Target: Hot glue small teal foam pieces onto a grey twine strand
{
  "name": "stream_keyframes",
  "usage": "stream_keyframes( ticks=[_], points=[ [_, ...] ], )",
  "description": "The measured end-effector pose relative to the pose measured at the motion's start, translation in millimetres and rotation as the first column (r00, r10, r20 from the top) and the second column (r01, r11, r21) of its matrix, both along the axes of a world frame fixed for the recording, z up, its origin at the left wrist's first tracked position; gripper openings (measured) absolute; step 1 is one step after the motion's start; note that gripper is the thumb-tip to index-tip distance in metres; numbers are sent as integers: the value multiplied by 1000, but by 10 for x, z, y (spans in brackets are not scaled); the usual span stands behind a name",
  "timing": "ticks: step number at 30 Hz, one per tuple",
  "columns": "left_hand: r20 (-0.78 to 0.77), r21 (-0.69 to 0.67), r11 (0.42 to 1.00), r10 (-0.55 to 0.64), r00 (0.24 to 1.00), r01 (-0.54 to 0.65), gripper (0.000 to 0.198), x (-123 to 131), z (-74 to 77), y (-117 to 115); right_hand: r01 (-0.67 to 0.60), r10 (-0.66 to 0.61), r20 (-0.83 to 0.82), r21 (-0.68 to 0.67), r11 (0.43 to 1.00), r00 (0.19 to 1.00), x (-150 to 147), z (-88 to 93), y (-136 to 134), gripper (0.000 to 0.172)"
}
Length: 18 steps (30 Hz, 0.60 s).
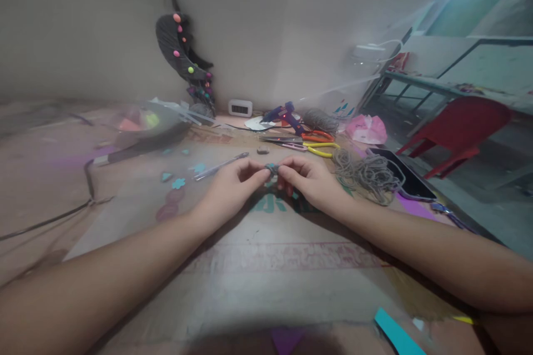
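Above the middle of the cardboard sheet point(258, 294), my left hand point(237, 180) and my right hand point(310, 177) meet at a small grey piece with some teal on it point(272, 167). It looks wrapped in yarn, though its exact kind is too small to tell. Thumb and fingertips of each hand pinch one side of it. Left of my left hand lie a pen point(220, 166) and a teal flower-shaped cutout point(179, 183). A tangle of grey yarn point(370, 177) rests beyond my right wrist.
Orange-handled scissors point(318, 136), yellow-handled scissors point(322, 148) and a glue gun point(285, 115) lie behind my hands. A phone point(406, 177) sits at the right. A grey crescent with coloured balls point(175, 47) leans at the wall. A red chair point(470, 122) stands beyond the table.
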<state>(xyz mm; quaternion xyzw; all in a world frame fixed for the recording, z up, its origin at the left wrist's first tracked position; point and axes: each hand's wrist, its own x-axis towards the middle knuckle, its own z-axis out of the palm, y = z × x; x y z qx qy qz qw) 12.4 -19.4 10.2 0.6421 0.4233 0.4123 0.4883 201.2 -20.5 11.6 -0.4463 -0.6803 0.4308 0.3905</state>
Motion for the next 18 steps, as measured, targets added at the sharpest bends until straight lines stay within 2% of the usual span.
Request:
stream_keyframes(
  ticks=[4,7,11,12,18],
  points=[
    [8,-13,999,52,999,-52,18,-9,26,-14,12,-15,40,74,997,999,39,-17,32,29],
    [36,-15,998,59,998,-58,18,-18,4,-10,12,-45,170,191,981,984,76,-13,56,29],
    [18,-5,998,65,998,-65,18,-25,-17,1,20,-121,307,312,950,944,94,24,38,8],
    [16,1,998,66,998,-66,18,-25,-18,2,19,-134,330,329,944,935,94,33,28,7],
    [-5,7,998,61,998,-61,18,-13,4,-9,-1,-152,340,411,911,928,95,65,-10,20]
  ],
)
